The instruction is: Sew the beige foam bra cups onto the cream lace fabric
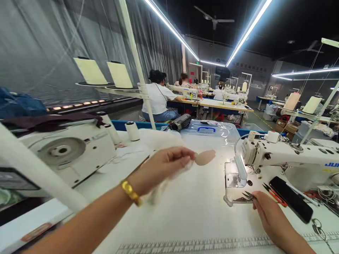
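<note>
My left hand (169, 164), with a gold bracelet at the wrist, is raised over the white table. Its thumb and fingers pinch a small pale pink oval piece of fabric (205, 157) by one end. Pale blurred material trails beneath that hand. Low beside the sewing machine's needle plate, my right hand (268, 211) is closed round a pair of thread snips (248, 195), their blades pointing left. Most of the snips' handle is hidden in the fingers. The sewing machine (286, 155) stands just beyond, its presser area partly behind a white lamp (240, 167).
Red-handled snips (277, 196) and a black phone (291, 199) lie right of my right hand. A ruler (196, 246) runs along the front edge. A lidded plastic box (225, 131) is behind. Another machine (69, 151) and thread cones (132, 131) stand left. Co-workers sit further off.
</note>
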Available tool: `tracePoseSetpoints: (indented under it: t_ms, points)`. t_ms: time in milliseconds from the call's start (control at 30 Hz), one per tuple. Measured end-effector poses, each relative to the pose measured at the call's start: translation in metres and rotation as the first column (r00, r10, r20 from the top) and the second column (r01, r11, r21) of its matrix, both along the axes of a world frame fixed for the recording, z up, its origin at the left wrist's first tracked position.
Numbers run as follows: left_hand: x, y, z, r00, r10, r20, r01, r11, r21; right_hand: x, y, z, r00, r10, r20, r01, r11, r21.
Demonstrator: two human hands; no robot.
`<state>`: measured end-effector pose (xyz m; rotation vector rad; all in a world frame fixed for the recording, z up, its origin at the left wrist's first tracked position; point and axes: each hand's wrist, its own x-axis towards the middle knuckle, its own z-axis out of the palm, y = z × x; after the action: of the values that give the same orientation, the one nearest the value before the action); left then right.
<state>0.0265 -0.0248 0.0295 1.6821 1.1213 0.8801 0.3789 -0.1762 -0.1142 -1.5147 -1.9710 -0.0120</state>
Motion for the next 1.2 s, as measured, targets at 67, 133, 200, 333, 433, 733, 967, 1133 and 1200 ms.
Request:
tracePoseSetpoints:
  t_ms: [67, 133, 200, 333, 433, 733, 967, 1133, 1200]
  points:
    - [0.021, -0.023, -0.035, 0.978, -0.208, -0.022, 0.203, 0.967, -0.152, -0.028, -0.007, 0.013, 0.996, 0.074, -0.059, -0.078, 0.995, -0.062]
    - [0.040, -0.044, -0.068, 0.944, -0.331, 0.006, 0.324, 0.919, -0.223, -0.050, -0.010, 0.024, 0.992, 0.128, -0.011, -0.128, 0.992, 0.004]
    - [0.052, -0.057, -0.088, 0.925, -0.380, 0.016, 0.373, 0.897, -0.237, -0.065, -0.008, 0.029, 0.988, 0.106, 0.109, -0.117, 0.988, 0.099]
    - [0.061, -0.061, -0.097, 0.918, -0.397, 0.003, 0.385, 0.887, -0.255, -0.080, 0.004, 0.023, 0.956, -0.028, 0.293, -0.066, 0.950, 0.305]
    - [0.064, -0.060, -0.097, 0.898, -0.441, 0.012, 0.427, 0.862, -0.272, -0.091, 0.013, 0.012, 0.939, -0.074, 0.336, -0.055, 0.932, 0.359]
    - [-0.018, -0.015, -0.084, 0.809, 0.083, -0.582, 0.210, 0.884, 0.419, -0.021, -0.017, -0.002, 0.893, -0.162, 0.419, 0.135, 0.986, 0.093]
    - [0.038, -0.031, -0.093, 0.743, -0.002, -0.670, 0.316, 0.883, 0.347, 0.010, -0.018, 0.006, 0.900, -0.202, 0.386, 0.156, 0.977, 0.147]
    - [0.081, -0.042, -0.104, 0.759, -0.048, -0.649, 0.315, 0.900, 0.302, -0.042, -0.003, 0.018, 0.966, 0.105, 0.236, -0.135, 0.984, 0.115]
    - [0.080, -0.045, -0.102, 0.794, -0.082, -0.602, 0.326, 0.894, 0.308, -0.058, 0.005, 0.025, 0.963, 0.199, 0.182, -0.226, 0.963, 0.147]
